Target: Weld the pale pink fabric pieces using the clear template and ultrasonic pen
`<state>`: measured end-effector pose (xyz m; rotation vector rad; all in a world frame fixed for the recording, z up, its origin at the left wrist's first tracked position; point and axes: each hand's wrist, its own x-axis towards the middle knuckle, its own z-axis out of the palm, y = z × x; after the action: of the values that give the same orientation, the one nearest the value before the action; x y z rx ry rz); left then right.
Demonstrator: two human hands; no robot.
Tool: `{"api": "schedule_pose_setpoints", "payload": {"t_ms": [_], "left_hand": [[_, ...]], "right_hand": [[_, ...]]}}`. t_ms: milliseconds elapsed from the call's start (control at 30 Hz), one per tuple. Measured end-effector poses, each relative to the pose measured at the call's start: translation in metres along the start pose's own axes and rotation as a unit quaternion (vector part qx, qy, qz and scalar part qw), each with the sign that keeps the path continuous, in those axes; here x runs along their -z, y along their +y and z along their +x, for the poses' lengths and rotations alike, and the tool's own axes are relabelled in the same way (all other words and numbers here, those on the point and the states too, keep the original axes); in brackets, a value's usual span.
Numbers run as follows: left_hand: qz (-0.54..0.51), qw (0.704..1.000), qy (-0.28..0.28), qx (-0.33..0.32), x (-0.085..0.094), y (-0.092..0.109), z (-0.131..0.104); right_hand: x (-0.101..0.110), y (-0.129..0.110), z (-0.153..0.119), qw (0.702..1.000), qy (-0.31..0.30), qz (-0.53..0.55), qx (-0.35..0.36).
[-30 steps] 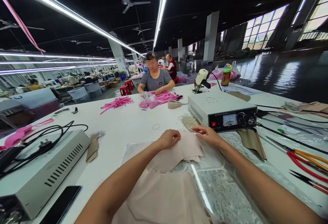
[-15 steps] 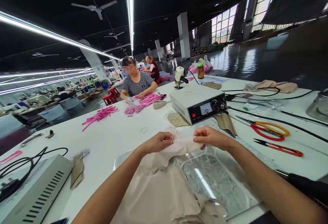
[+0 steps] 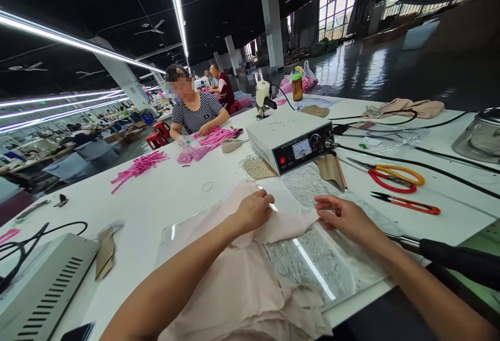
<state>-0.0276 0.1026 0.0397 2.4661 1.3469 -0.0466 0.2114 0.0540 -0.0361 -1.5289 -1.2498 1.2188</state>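
Note:
A thin pale pink fabric piece lies spread over a clear glass-like plate. My left hand is on the cloth, its fingers curled and closed on it; the fingertips are partly hidden. At the cloth's right end, my right hand pinches the edge between thumb and fingers. Nearer to me, below my left hand, a loose pile of similar fabric pieces overlaps the plate and hangs toward the table edge. A black-handled tool with a metal shaft rests beside my right forearm.
Beyond my hands stands a control box with a dial. Scissors and thread snips lie at right. Another grey box is at left. Across the table a person in a striped top handles pink strips.
The cloth has come down from between my raised hands onto the plate. My right hand has moved right along with its edge, and the hands are farther apart. The view has tilted down slightly.

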Motion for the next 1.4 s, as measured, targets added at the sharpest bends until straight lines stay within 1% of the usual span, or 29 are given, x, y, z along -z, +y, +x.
{"api": "schedule_pose_setpoints", "payload": {"t_ms": [67, 167, 200, 233, 267, 300, 333, 400, 433, 467, 500, 600, 667, 733, 867, 967, 1067, 1233, 1400], "left_hand": [[0.005, 0.999, 0.024, -0.033, -0.005, 0.015, -0.002], [-0.011, 0.996, 0.006, -0.083, -0.018, 0.036, -0.005], [-0.010, 0.996, -0.004, -0.086, -0.023, 0.041, -0.004], [-0.009, 0.997, -0.012, -0.079, -0.027, 0.045, -0.004], [-0.009, 0.997, -0.016, -0.068, -0.031, 0.048, -0.002], [-0.013, 0.998, -0.016, -0.058, -0.034, 0.049, 0.000], [-0.022, 0.998, -0.015, -0.049, -0.036, 0.049, 0.002], [-0.047, 0.998, -0.012, -0.037, -0.037, 0.047, 0.005], [-0.054, 0.998, -0.013, -0.036, -0.037, 0.045, 0.007], [-0.061, 0.997, -0.014, -0.036, -0.036, 0.044, 0.008], [-0.077, 0.996, -0.015, -0.034, -0.035, 0.043, 0.008], [-0.164, 0.986, -0.015, -0.016, -0.035, 0.040, 0.008], [-0.222, 0.975, -0.012, -0.001, -0.037, 0.039, 0.007], [-0.247, 0.969, -0.012, 0.000, -0.040, 0.039, 0.006], [-0.248, 0.968, -0.001, -0.030, -0.043, 0.039, 0.003], [-0.237, 0.970, 0.008, -0.046, -0.044, 0.039, 0.001], [-0.235, 0.971, 0.016, -0.048, -0.044, 0.039, -0.001], [-0.259, 0.965, 0.021, -0.043, -0.044, 0.040, -0.001], [-0.279, 0.960, 0.021, -0.027, -0.045, 0.042, -0.001]], "right_hand": [[0.003, 0.003, -0.006, 0.999, 0.038, -0.014, 0.028], [0.007, 0.008, -0.021, 0.985, 0.112, -0.060, 0.113], [0.007, 0.010, -0.028, 0.978, 0.137, -0.078, 0.138], [0.007, 0.011, -0.034, 0.973, 0.156, -0.091, 0.146], [0.007, 0.012, -0.039, 0.974, 0.161, -0.095, 0.131], [0.006, 0.012, -0.043, 0.980, 0.149, -0.087, 0.100], [0.004, 0.011, -0.047, 0.989, 0.117, -0.067, 0.060], [-0.001, 0.007, -0.050, 0.999, 0.022, -0.005, -0.027], [-0.005, 0.004, -0.051, 0.997, -0.025, 0.025, -0.063], [-0.009, 0.001, -0.051, 0.993, -0.059, 0.051, -0.088], [-0.012, -0.003, -0.050, 0.989, -0.077, 0.072, -0.105], [-0.022, -0.015, -0.046, 0.979, -0.091, 0.123, -0.134], [-0.026, -0.020, -0.044, 0.974, -0.101, 0.151, -0.135], [-0.030, -0.022, -0.042, 0.972, -0.108, 0.164, -0.127], [-0.035, -0.020, -0.038, 0.976, -0.089, 0.157, -0.118], [-0.037, -0.018, -0.037, 0.978, -0.087, 0.145, -0.119], [-0.037, -0.017, -0.036, 0.980, -0.089, 0.134, -0.119], [-0.035, -0.014, -0.037, 0.984, -0.092, 0.119, -0.099], [-0.035, -0.016, -0.037, 0.987, -0.079, 0.102, -0.092]]}}
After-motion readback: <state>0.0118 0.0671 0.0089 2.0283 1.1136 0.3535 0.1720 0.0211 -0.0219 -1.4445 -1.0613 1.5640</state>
